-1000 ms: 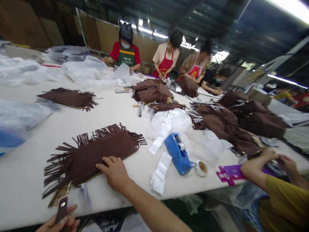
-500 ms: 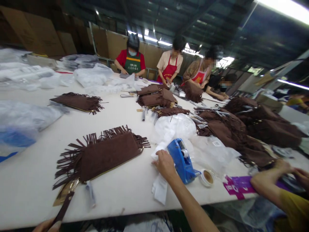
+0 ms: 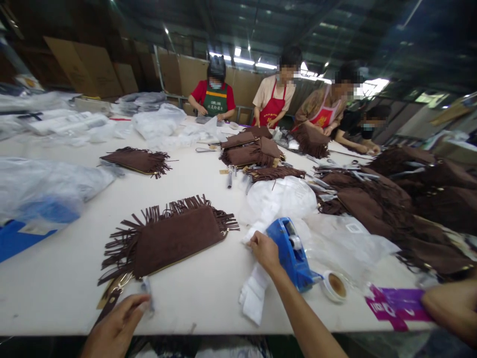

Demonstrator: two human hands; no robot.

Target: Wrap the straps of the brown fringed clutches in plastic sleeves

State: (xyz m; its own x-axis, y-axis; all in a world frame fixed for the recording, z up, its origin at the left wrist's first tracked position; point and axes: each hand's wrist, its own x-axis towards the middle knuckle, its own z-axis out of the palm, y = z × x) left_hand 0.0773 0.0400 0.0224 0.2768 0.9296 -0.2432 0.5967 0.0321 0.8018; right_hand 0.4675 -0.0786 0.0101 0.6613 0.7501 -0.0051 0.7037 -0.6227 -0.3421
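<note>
A brown fringed suede pouch lies flat on the white table in front of me. Its brown strap hangs toward the near edge. My left hand is at that edge beside the strap, with its fingertips pinched on a small clear packet. My right hand reaches forward, its fingers curled onto a white paper strip just left of the blue tape dispenser. More white strips lie under my right forearm.
A tape roll and a purple label sheet lie right of the dispenser, by a co-worker's arm. Heaps of brown fringed pouches fill the right side. Plastic bags lie left. Three aproned people work at the far side.
My right hand left the pouch and went right to the white strips by the dispenser. My left hand rose from the strap's end to the clear packet. The view shifted left.
</note>
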